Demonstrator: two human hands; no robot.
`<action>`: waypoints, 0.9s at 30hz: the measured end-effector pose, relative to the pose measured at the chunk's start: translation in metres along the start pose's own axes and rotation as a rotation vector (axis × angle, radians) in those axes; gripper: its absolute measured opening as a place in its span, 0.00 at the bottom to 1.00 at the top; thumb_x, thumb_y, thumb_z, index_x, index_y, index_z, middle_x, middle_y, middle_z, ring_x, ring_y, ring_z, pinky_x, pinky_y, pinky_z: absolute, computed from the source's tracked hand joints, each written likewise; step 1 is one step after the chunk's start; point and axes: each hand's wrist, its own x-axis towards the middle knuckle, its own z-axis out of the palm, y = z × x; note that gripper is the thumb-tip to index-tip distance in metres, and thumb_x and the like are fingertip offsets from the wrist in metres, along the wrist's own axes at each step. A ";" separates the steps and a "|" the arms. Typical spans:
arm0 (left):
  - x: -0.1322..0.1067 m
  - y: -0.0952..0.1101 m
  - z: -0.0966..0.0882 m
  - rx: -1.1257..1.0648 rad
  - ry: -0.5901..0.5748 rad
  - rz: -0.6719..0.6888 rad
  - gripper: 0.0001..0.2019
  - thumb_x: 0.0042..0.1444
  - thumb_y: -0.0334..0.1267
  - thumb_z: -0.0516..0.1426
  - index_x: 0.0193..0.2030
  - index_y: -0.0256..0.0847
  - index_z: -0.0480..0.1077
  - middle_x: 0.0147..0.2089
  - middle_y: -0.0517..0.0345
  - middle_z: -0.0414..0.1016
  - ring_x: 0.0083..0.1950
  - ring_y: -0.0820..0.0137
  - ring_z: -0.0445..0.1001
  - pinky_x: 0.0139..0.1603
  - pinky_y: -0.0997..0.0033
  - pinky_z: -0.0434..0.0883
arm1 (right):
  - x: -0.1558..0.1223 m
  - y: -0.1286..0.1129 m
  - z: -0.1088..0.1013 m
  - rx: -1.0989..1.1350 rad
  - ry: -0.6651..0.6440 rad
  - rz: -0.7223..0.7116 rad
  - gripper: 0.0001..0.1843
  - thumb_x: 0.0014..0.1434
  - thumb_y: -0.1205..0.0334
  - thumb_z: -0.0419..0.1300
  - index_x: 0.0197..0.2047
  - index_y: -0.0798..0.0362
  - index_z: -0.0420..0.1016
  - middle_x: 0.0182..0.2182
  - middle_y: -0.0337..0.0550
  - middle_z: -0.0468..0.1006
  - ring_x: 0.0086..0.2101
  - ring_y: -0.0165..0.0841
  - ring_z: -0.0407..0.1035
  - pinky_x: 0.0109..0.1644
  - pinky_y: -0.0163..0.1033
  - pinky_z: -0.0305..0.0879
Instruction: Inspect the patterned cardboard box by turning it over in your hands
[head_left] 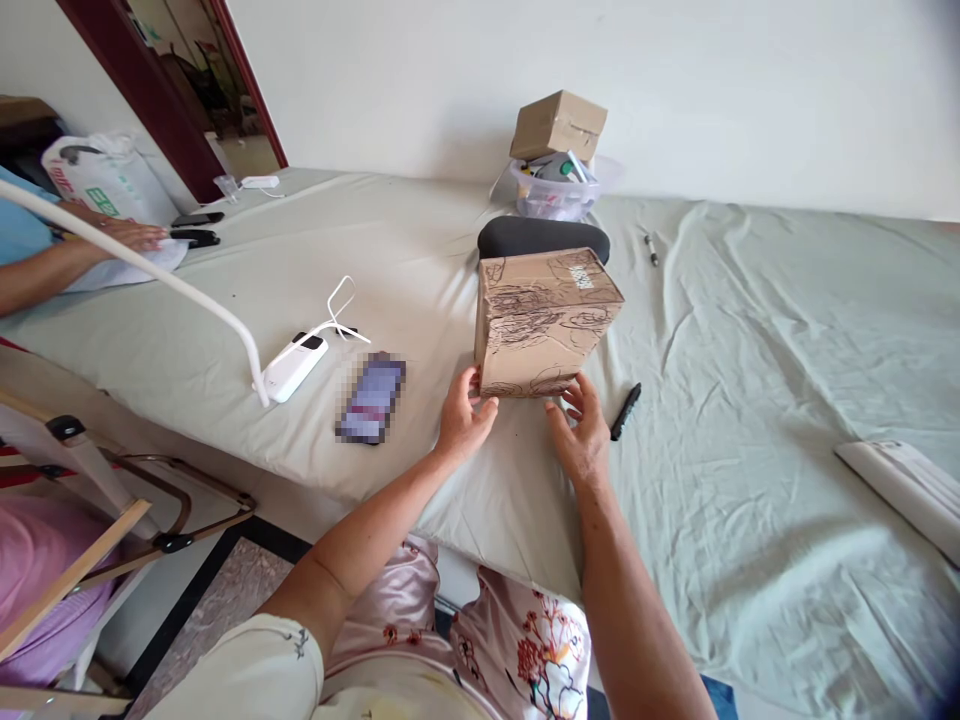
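Note:
A cardboard box (541, 318) covered in pen drawings stands on the pale green sheet (750, 400) in front of me. My left hand (463, 419) touches its lower left corner, thumb against the near face, fingers curled under the edge. My right hand (581, 430) is just below its lower right corner, fingers spread and open, fingertips at the box's base. A black marker (625, 411) lies on the sheet right beside my right hand.
A phone (371, 398) and a white power bank (294, 365) with cable lie to the left. A black cushion (544, 238) sits behind the box, with a plastic tub (551, 190) and small carton (559, 124) farther back. Another person's hand (124, 236) rests far left. Papers (904, 480) lie right.

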 end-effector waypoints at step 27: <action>-0.004 0.027 -0.008 0.082 -0.328 -0.412 0.24 0.73 0.54 0.49 0.35 0.39 0.74 0.33 0.50 0.83 0.30 0.66 0.82 0.22 0.75 0.69 | -0.010 -0.038 -0.020 -0.222 0.419 -0.657 0.16 0.67 0.65 0.61 0.58 0.49 0.77 0.51 0.48 0.82 0.52 0.45 0.77 0.59 0.56 0.71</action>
